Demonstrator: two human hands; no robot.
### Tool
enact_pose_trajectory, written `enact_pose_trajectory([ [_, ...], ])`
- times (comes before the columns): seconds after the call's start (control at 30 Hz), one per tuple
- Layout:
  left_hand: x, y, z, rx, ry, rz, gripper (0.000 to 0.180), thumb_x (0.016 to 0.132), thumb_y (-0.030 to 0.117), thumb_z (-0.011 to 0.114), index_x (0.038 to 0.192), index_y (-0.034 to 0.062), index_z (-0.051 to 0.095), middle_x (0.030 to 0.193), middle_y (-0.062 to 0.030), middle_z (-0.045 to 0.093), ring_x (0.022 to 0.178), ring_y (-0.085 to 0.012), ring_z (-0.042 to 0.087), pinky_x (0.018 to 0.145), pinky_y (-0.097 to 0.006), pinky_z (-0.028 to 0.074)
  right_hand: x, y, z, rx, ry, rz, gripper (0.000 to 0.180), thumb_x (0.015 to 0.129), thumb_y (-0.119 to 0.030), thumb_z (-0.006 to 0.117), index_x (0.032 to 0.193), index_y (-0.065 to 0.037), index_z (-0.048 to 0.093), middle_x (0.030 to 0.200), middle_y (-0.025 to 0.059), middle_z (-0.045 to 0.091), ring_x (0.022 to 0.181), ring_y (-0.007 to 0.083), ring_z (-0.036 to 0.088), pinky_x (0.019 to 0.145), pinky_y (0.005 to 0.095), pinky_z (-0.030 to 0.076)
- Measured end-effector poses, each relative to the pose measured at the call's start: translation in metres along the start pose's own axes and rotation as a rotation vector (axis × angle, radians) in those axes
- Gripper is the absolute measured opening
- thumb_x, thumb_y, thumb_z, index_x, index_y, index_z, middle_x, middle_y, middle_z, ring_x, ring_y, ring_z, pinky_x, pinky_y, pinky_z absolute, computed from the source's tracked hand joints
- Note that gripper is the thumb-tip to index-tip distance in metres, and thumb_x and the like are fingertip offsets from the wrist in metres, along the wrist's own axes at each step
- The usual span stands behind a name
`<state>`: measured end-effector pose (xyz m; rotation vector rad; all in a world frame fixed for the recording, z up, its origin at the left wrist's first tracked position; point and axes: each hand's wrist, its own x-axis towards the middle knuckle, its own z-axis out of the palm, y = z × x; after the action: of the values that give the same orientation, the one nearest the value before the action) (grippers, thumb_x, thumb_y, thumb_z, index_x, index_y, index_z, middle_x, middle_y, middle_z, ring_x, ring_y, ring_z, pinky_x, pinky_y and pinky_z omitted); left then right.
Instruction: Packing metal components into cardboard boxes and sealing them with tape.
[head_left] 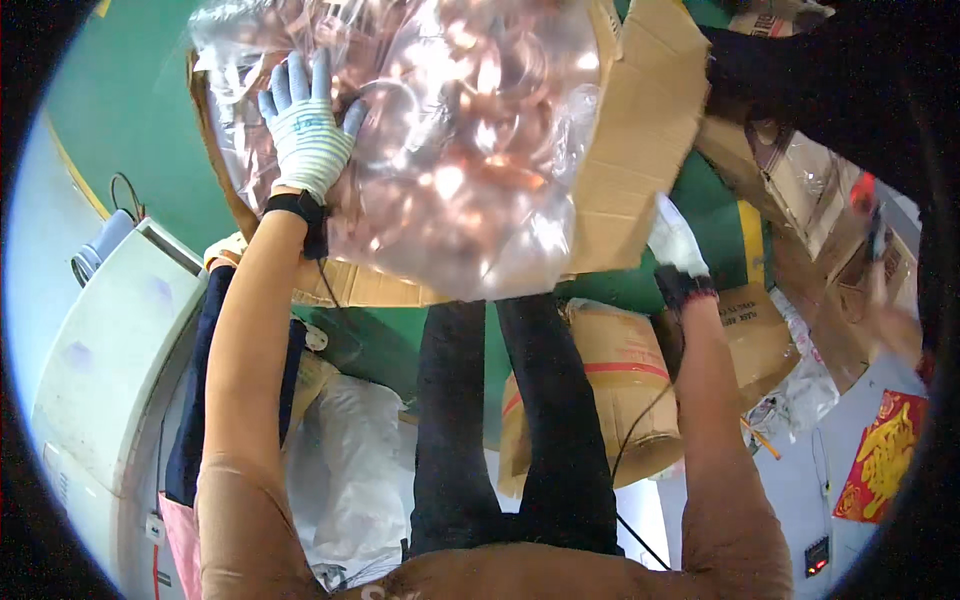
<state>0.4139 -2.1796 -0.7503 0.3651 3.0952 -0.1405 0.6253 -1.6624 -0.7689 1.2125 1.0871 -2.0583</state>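
Observation:
In front of me is an opened cardboard box (640,130), seen from above. A clear plastic bag or liner (540,215) covers shiny copper-coloured contents (440,130), whose exact kind is hard to make out. My left hand (308,135), in a striped glove with grey-blue fingers, lies spread on the plastic at the left. My right hand (678,238), in a pale glove, is at the outer edge of the box's right flap. Its fingers are blurred, so their grip does not show. Both wrists wear dark bands.
Several brown cartons (755,335) stand at the right, with a round brown cardboard container (620,365) near my legs. A pale machine housing (115,350) is at the left. Another person's blurred arm (890,310) shows at the far right. A white sack (360,460) lies lower left.

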Motion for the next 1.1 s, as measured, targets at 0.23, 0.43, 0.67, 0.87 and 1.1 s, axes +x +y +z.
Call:
enact_pose_trajectory([
  [0.23,-0.074,-0.031,-0.077,-0.387,0.032,-0.216,0.072,0.089,0.023,0.072,0.154,0.009,0.044,0.158,-0.0236,0.04,0.145,-0.0441,0.036,0.121,-0.052,0.028,-0.166,-0.046,0.107,-0.637,0.229,-0.274,0.044,0.102,-0.024,0.065,0.138,0.0,0.059,0.126,0.0105,0.069,0.117,0.0246,0.064,0.105,0.0368,0.048],
  [0.43,-0.248,-0.129,0.02,-1.117,-0.143,-1.366,0.086,0.098,0.061,0.056,0.159,0.0044,0.034,0.163,-0.0136,0.038,0.147,-0.0327,0.035,0.122,-0.044,0.028,-0.131,-0.01,0.258,-1.382,-0.287,-0.667,0.056,0.094,-0.034,0.07,0.141,-0.005,0.058,0.144,0.0255,0.055,0.132,0.0433,0.054,0.113,0.0477,0.042],
  [0.67,-0.226,-0.118,0.029,-1.949,-0.39,-1.617,0.079,0.099,0.074,0.044,0.147,0.0115,0.053,0.143,-0.0103,0.061,0.128,-0.0309,0.058,0.115,-0.045,0.04,-0.065,0.012,0.225,-1.354,0.185,-0.682,0.075,0.082,-0.021,0.081,0.148,-0.005,0.049,0.145,0.0247,0.053,0.134,0.0418,0.05,0.115,0.0487,0.039],
  [0.87,-0.281,-0.131,0.02,-1.908,0.186,-1.426,0.041,0.104,0.035,0.062,0.134,0.0087,0.059,0.127,-0.007,0.066,0.113,-0.0258,0.061,0.102,-0.046,0.047,-0.026,-0.001,0.272,-2.103,0.168,-0.841,0.089,0.079,-0.04,0.082,0.155,-0.017,0.044,0.158,0.0226,0.035,0.141,0.0424,0.039,0.116,0.0547,0.033],
  [1.1,-0.27,-0.08,-0.048,-1.094,0.056,-0.706,0.042,0.085,-0.006,0.059,0.124,0.0078,0.068,0.132,-0.0129,0.066,0.124,-0.0328,0.06,0.106,-0.044,0.048,-0.023,-0.003,0.26,-2.067,0.153,-0.823,0.081,0.082,-0.04,0.079,0.154,-0.02,0.047,0.158,0.0211,0.037,0.14,0.0392,0.042,0.114,0.0563,0.035],
])
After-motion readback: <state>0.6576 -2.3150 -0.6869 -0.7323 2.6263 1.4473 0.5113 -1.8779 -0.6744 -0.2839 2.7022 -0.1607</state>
